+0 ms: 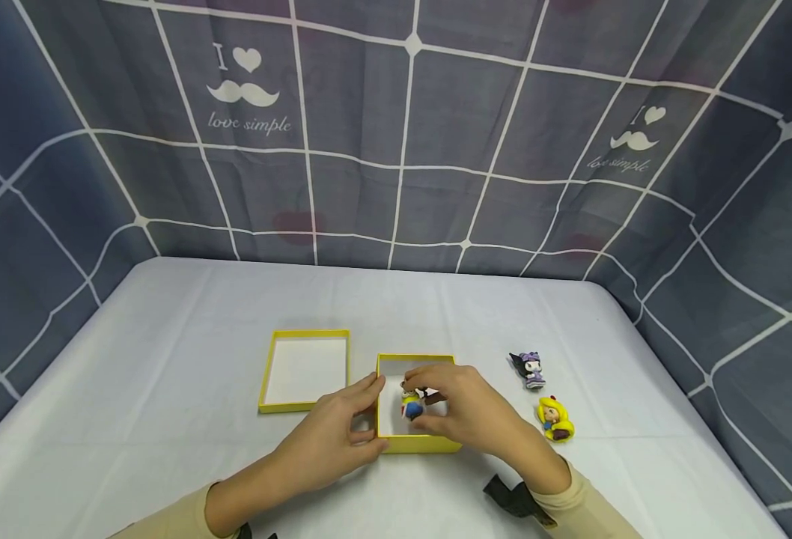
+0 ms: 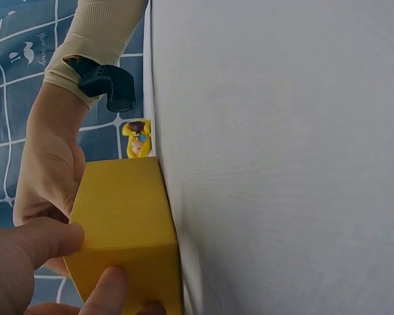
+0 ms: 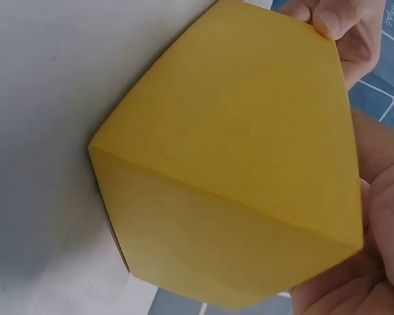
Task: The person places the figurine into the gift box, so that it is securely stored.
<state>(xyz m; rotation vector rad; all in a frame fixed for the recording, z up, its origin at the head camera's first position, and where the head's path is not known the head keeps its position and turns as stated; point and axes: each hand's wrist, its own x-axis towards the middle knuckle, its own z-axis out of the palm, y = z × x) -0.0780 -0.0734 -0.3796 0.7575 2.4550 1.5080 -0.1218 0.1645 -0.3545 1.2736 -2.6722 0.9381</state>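
An open yellow box (image 1: 418, 445) with a white inside stands on the table. My left hand (image 1: 334, 428) holds it at the left side, thumb by the front corner and fingers along the left wall. In the left wrist view, my left fingers (image 2: 109, 289) lie against the box's yellow side. My right hand (image 1: 466, 404) reaches over the right rim and pinches a small figurine (image 1: 412, 404) in yellow, blue and red, inside the box. Only the box's outer walls (image 3: 230, 125) and parts of both hands show in the right wrist view; the figurine is hidden there.
A shallow yellow-edged lid (image 1: 305, 370), white inside, lies left of the box. To the right are a purple-and-black figurine (image 1: 531, 370) and a yellow-haired figurine (image 1: 555, 419). A dark grid-patterned curtain (image 1: 355, 195) surrounds the white-covered table (image 1: 167, 359).
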